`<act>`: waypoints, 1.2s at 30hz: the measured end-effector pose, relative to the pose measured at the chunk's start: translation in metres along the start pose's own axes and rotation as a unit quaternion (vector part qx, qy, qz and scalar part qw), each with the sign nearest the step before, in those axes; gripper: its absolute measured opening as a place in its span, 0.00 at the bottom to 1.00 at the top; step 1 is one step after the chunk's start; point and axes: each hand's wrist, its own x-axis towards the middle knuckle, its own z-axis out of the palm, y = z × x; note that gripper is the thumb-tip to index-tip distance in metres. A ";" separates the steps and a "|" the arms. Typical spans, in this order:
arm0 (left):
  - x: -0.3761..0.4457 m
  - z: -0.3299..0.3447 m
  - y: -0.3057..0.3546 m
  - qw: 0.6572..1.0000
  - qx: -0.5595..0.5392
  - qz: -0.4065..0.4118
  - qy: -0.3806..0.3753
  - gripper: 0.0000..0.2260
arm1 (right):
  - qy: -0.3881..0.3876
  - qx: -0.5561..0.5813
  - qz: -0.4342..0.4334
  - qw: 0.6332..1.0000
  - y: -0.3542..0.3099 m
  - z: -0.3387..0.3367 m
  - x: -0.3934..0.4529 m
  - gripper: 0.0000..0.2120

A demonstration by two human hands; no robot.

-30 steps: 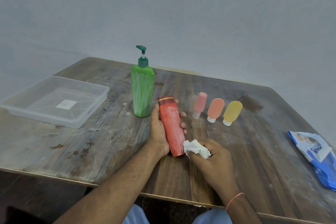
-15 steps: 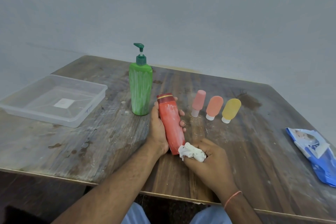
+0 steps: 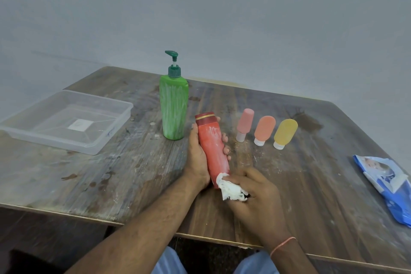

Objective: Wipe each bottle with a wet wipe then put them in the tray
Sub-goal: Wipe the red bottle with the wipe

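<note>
My left hand grips a red bottle with a dark red cap, tilted, its base toward me. My right hand holds a crumpled white wet wipe against the bottle's lower end. A tall green pump bottle streaked with white stands just left of it. Three small tubes lie in a row to the right: pink, orange, yellow. The clear plastic tray sits at the left with nothing in it.
A blue wet-wipe pack lies near the table's right edge. The worn wooden table has white specks around the bottles. Its front edge runs just under my forearms. A grey wall stands behind.
My right hand has slid the wipe slightly down and left along the red bottle's lower end. The left hand keeps its grip on the bottle.
</note>
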 end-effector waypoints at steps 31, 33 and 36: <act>-0.004 0.000 -0.002 0.998 0.067 -0.003 -0.006 0.30 | 0.018 -0.123 -0.079 0.989 -0.012 0.009 -0.004 0.07; -0.003 -0.001 -0.002 0.998 0.061 -0.006 -0.004 0.30 | 0.047 -0.110 -0.062 0.991 -0.013 0.006 -0.001 0.07; -0.001 -0.001 -0.003 0.998 0.063 -0.004 -0.009 0.31 | 0.050 -0.098 -0.064 0.992 -0.014 0.003 -0.003 0.04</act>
